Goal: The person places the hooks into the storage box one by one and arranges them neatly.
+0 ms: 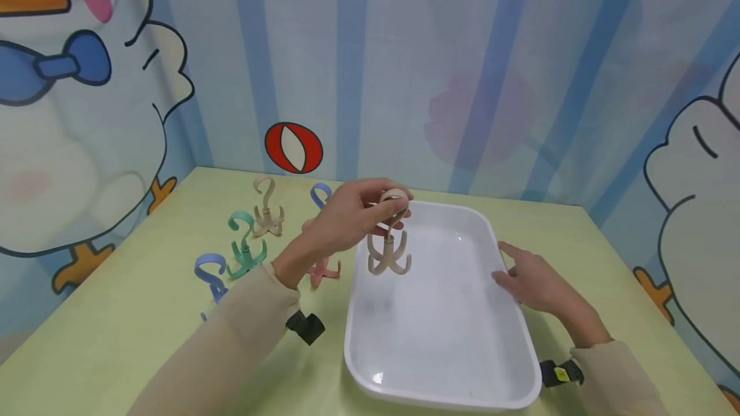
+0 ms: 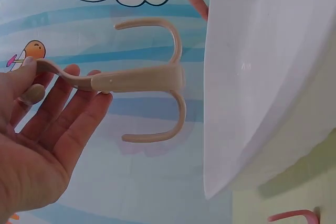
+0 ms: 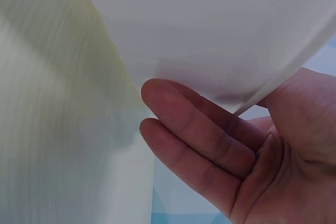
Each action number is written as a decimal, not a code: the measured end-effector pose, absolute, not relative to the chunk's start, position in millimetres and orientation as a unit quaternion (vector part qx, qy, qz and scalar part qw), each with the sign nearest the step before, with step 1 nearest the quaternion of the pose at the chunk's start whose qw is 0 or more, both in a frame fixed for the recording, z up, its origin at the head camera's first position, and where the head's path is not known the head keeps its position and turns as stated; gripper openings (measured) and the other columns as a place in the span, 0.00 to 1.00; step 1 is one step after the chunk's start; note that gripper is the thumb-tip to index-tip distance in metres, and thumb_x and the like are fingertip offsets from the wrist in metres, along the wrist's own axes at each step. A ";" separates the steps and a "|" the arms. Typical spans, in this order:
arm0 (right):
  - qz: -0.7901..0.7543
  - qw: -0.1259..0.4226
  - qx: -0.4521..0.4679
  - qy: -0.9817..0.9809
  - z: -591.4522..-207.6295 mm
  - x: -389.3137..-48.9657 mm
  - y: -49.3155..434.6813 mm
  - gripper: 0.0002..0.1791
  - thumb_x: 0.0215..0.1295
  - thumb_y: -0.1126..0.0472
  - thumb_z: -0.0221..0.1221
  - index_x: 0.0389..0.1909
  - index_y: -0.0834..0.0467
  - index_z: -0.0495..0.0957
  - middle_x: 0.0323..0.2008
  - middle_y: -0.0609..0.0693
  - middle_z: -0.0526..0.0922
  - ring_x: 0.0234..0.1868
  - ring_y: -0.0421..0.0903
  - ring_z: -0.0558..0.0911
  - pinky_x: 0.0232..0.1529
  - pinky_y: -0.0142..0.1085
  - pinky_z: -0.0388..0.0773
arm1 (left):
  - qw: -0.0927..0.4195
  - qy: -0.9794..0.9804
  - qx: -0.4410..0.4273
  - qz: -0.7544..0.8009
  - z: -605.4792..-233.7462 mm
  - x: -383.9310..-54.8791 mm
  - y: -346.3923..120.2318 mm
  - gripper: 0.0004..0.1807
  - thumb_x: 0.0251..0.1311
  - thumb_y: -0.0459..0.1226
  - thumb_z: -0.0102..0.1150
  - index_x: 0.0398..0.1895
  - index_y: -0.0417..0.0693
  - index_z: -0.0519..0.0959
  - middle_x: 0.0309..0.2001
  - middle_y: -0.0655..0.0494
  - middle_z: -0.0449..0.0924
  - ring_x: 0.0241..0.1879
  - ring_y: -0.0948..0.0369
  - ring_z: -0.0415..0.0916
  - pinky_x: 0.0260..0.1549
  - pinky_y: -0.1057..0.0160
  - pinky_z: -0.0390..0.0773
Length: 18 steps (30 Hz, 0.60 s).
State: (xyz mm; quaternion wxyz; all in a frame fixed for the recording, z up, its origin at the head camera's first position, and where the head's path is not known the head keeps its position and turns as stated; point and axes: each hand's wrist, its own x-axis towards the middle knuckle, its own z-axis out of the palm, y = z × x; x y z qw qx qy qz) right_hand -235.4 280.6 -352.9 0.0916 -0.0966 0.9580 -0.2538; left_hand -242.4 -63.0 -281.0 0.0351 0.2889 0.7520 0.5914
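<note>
My left hand (image 1: 341, 220) pinches a beige claw-shaped hook hanger (image 1: 389, 248) by its curved top. The hanger is upright over the left side of a white tray (image 1: 439, 320), with its upturned prongs at the bottom. In the left wrist view, thumb and fingers hold the curved end, and the prongs (image 2: 152, 137) point back toward the palm. At the tray's right rim, my right hand (image 1: 534, 281) grips the edge, thumb on the inner side. The right wrist view shows its fingers (image 3: 178, 114) against the tray's outer wall.
Left of the tray, several more hook hangers stand on the pale yellow table (image 1: 104, 339): beige (image 1: 266, 220), green (image 1: 245, 255), blue (image 1: 216, 286) and pink (image 1: 320, 269). Another blue hanger (image 1: 320, 186) is partly hidden behind my left hand. A cartoon-printed curtain (image 1: 393, 69) hangs behind.
</note>
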 end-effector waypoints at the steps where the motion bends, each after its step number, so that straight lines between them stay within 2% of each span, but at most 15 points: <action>1: -0.253 0.092 -0.096 0.958 -352.8 -235.3 280.6 0.41 0.79 0.59 0.58 0.82 0.71 0.50 0.58 0.73 0.82 0.46 0.60 0.91 0.39 0.49 0.91 | 0.036 0.750 0.291 0.592 -280.0 -243.2 -61.0 0.10 0.77 0.40 0.61 0.53 0.48 0.84 0.45 0.50 0.85 0.41 0.55 0.84 0.45 0.55 0.90; 6: -0.256 0.093 -0.093 0.958 -352.9 -235.3 280.3 0.41 0.79 0.59 0.58 0.82 0.71 0.50 0.57 0.73 0.83 0.46 0.59 0.91 0.39 0.48 0.91 | 0.043 0.749 0.298 0.590 -275.8 -245.7 -50.2 0.11 0.77 0.39 0.61 0.55 0.46 0.84 0.44 0.46 0.84 0.41 0.55 0.84 0.45 0.56 0.90; 12: -0.260 0.088 -0.098 0.957 -353.5 -235.0 279.8 0.41 0.79 0.60 0.58 0.82 0.71 0.50 0.57 0.74 0.83 0.46 0.60 0.91 0.38 0.48 0.91 | 0.046 0.758 0.303 0.576 -277.4 -250.4 -39.9 0.11 0.77 0.40 0.60 0.55 0.46 0.84 0.41 0.47 0.84 0.46 0.44 0.85 0.45 0.57 0.90; 15: -0.261 0.087 -0.100 0.956 -353.7 -234.6 279.4 0.41 0.79 0.60 0.58 0.82 0.71 0.50 0.57 0.74 0.83 0.46 0.60 0.91 0.38 0.48 0.91 | 0.046 0.761 0.304 0.571 -279.4 -254.3 -35.9 0.11 0.77 0.40 0.60 0.55 0.47 0.84 0.40 0.48 0.84 0.45 0.48 0.86 0.45 0.58 0.90; 18: -0.261 0.085 -0.101 0.956 -354.4 -234.7 279.5 0.40 0.79 0.60 0.58 0.81 0.71 0.50 0.57 0.74 0.83 0.45 0.59 0.91 0.38 0.48 0.91 | 0.048 0.760 0.302 0.573 -281.2 -258.4 -31.5 0.11 0.77 0.40 0.60 0.55 0.47 0.84 0.40 0.48 0.84 0.42 0.56 0.85 0.45 0.58 0.90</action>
